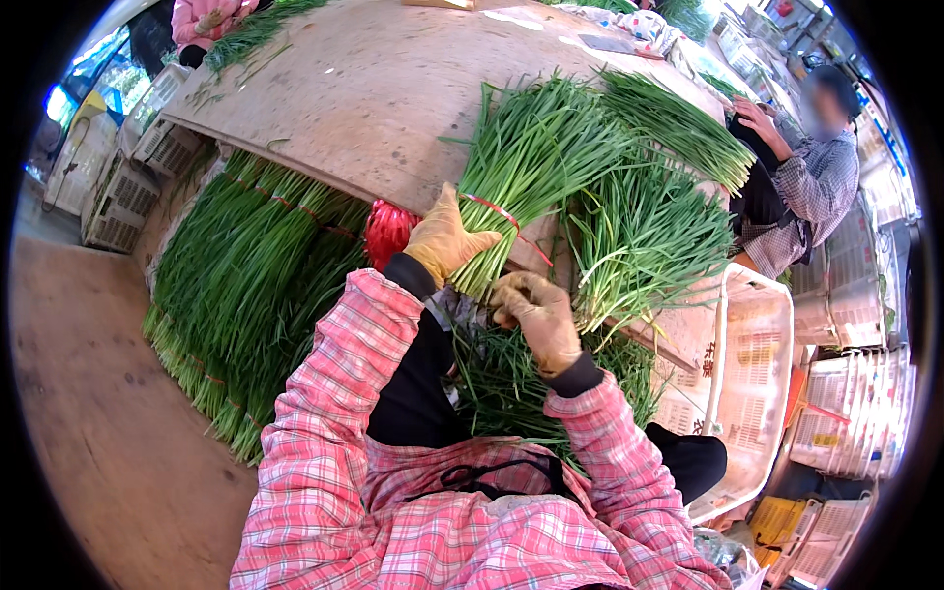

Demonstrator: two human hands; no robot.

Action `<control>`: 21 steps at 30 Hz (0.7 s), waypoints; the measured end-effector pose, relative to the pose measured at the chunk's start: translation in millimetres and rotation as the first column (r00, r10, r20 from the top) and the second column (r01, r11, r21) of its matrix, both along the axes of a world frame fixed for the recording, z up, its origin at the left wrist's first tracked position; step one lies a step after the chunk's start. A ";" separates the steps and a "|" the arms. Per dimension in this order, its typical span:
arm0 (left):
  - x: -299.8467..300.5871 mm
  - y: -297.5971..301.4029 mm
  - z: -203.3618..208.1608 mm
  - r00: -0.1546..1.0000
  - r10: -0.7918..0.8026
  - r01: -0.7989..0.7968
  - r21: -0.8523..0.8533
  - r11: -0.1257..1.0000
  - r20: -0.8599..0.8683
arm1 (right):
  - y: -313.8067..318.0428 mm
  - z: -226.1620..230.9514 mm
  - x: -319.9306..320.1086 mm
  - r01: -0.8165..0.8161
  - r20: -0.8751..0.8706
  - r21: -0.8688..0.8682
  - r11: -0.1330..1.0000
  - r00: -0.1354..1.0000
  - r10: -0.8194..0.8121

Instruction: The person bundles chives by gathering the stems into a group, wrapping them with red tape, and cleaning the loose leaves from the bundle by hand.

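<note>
At table [364, 93], red-banded green bundle [536, 162], left hand [447, 239] clasping — right hand's [547, 323] hold unclear

The person's left hand [442, 239] and right hand [541, 323] wear yellowish-tan gloves below black cuffs [575, 376], and their sleeves [369, 334] carry a pink check crossed with white lines. The bundle [551, 147] is bright green, paling to yellow-green stems, under a red tie [492, 206]. The loose ties [390, 234] are vivid red, the tabletop [344, 84] mottled pinkish-brown, the nearby crate [759, 334] creamy white, and the co-worker's sleeve [818, 189] checked dark and pale.
</note>
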State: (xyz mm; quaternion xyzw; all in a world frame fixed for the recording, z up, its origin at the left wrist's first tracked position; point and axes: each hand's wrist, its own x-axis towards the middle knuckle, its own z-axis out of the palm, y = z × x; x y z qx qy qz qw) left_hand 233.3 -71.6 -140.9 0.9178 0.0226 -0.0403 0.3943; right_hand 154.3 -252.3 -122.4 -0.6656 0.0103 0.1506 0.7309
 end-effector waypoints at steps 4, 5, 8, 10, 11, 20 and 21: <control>-1.7 3.7 -4.6 1.000 0.007 -0.008 0.026 1.000 0.030 | 4.7 54.0 55.7 0.281 0.763 -0.416 0.865 0.626 0.163; -0.7 2.9 -6.9 0.999 0.006 -0.007 0.025 1.000 0.043 | 7.5 66.9 73.1 0.235 0.728 -0.490 0.839 0.640 0.245; 2.5 -3.2 -7.5 0.999 -0.007 0.006 0.004 1.000 0.038 | 18.0 45.8 132.6 0.279 0.775 -0.612 0.740 0.399 0.490; -1.0 -6.0 -0.5 1.000 0.012 -0.013 0.028 1.000 0.022 | 23.9 29.2 158.6 0.266 0.716 -0.698 0.665 0.291 0.635; -2.1 -6.2 3.8 1.000 0.020 -0.020 0.021 1.000 -0.004 | 26.9 24.0 167.6 0.263 0.658 -0.753 0.603 0.271 0.703; -8.9 -9.0 19.8 0.985 0.080 -0.081 0.002 0.997 -0.155 | 19.3 29.8 177.9 0.235 0.482 -0.875 0.424 0.336 0.809; -8.9 -10.4 16.3 0.990 0.082 -0.080 0.016 0.997 -0.115 | 16.1 30.6 182.9 0.246 0.495 -0.867 0.433 0.329 0.804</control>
